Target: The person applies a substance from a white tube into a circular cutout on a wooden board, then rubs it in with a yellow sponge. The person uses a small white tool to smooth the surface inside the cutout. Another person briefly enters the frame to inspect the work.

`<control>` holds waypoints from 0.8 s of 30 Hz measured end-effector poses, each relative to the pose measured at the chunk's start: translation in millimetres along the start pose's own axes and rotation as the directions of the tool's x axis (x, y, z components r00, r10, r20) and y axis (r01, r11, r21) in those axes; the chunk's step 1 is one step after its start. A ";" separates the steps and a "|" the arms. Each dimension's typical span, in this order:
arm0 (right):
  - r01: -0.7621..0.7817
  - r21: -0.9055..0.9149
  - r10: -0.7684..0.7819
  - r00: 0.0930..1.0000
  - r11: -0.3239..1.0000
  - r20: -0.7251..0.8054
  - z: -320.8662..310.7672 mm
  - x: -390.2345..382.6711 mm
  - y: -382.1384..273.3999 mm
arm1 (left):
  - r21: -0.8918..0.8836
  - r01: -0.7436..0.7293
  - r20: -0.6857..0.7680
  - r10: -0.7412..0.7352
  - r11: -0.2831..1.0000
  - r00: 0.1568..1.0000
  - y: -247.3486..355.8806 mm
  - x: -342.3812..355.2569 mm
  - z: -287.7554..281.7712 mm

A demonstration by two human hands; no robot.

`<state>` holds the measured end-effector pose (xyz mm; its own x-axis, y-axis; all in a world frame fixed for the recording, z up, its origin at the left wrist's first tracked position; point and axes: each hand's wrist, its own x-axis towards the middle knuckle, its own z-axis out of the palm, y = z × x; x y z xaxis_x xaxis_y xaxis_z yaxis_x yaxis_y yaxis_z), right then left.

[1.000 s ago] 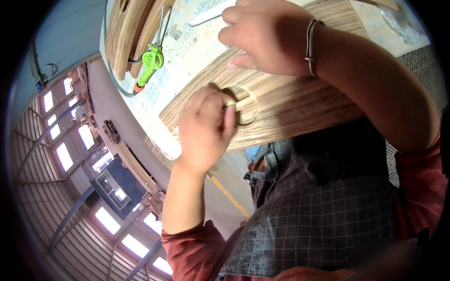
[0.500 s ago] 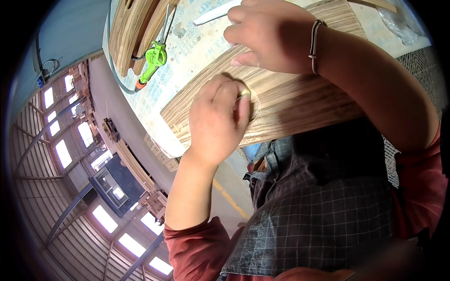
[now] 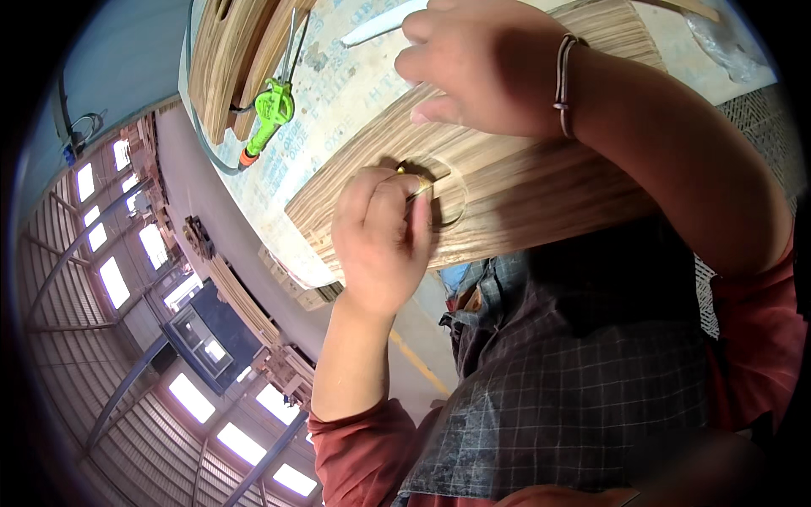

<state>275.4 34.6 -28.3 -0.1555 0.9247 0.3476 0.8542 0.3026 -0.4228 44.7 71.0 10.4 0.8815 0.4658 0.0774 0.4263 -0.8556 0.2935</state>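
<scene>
Mid-frame, the left hand (image 3: 380, 241) has its grip pinched on a small yellowish piece (image 3: 423, 183) at the round recess (image 3: 450, 190) in the striped wooden board (image 3: 532, 182) on the table (image 3: 342, 106). Top centre, the right hand (image 3: 498, 72) lies by the board's upper edge; whether its grip is clamped I cannot tell.

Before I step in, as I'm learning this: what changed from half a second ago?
The left hand drew back leftward and slightly toward the body, uncovering more of the ring-shaped outline on the wooden board. It seems to keep pinching something small and yellowish; nothing was visibly let go. Right hand, board and green tool stayed about put.
</scene>
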 end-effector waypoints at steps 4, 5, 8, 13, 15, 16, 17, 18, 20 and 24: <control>-0.044 -0.073 0.038 0.997 0.996 -0.074 25.9 -5.9 9.2 | 0.006 -0.070 -0.045 0.070 0.998 0.996 8.5 6.9 7.7; -0.032 -0.070 0.026 0.997 0.997 -0.078 26.7 -4.7 9.5 | 0.011 -0.060 -0.060 0.061 0.998 0.996 6.2 3.8 8.5; -0.072 0.087 0.052 0.977 0.994 0.209 0.1 7.7 -0.2 | 0.036 -0.057 -0.070 0.059 0.998 0.996 6.4 2.0 9.6; -0.012 -0.033 0.020 0.965 0.999 0.262 -5.9 5.3 0.3 | 0.066 -0.086 -0.025 0.088 0.994 0.996 11.0 10.1 6.7; -0.020 0.027 0.011 0.955 0.999 0.296 -1.7 10.8 4.0 | 0.092 -0.102 0.000 0.103 0.991 0.995 10.0 9.2 2.9; -0.030 0.082 0.003 0.950 0.996 0.313 0.0 13.0 5.8 | 0.092 -0.109 -0.006 0.110 0.990 0.994 10.9 9.4 2.7; -0.016 0.047 0.007 0.985 0.999 0.170 3.9 7.3 3.0 | 0.096 -0.109 -0.013 0.111 0.989 0.994 11.0 8.3 2.3; -0.017 0.005 0.016 1.000 1.000 0.022 5.7 2.2 0.7 | 0.062 -0.106 -0.049 0.109 0.992 0.993 12.6 9.1 7.8; 0.006 0.013 -0.006 1.000 1.000 0.007 10.8 -1.6 7.8 | 0.065 -0.115 -0.060 0.119 0.991 0.991 21.2 17.0 10.8; 0.060 -0.080 -0.057 0.998 0.995 0.038 11.5 1.5 5.6 | 0.092 -0.101 -0.001 0.102 0.991 0.995 6.4 4.8 -0.3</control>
<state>274.2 40.4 -39.8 -0.2227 0.9141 0.3387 0.8802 0.3379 -0.3333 51.6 67.8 12.9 0.9201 0.3764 0.1083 0.3516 -0.9156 0.1953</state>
